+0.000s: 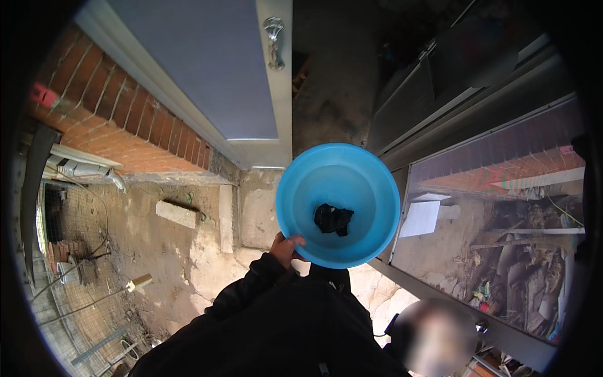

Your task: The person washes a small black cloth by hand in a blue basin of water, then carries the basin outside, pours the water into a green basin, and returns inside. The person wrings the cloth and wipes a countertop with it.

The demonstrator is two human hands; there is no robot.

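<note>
A round blue plastic basin (pixel 290 198) is held in front of my body, above the threshold of a doorway. A small crumpled black thing (pixel 332 219), maybe cloth, lies at its bottom; whether there is water around it I cannot tell. My left hand (pixel 288 249) grips the basin's near left rim, with the thumb over the edge and the fingers underneath. My right hand is out of view.
A framed door with a metal handle (pixel 273 43) stands at the upper left, beside a brick wall (pixel 141 122). Dark floor lies beyond the doorway. A reflective panel (pixel 438 254) is at the right. A concrete block (pixel 176 214) lies on the ground at the left.
</note>
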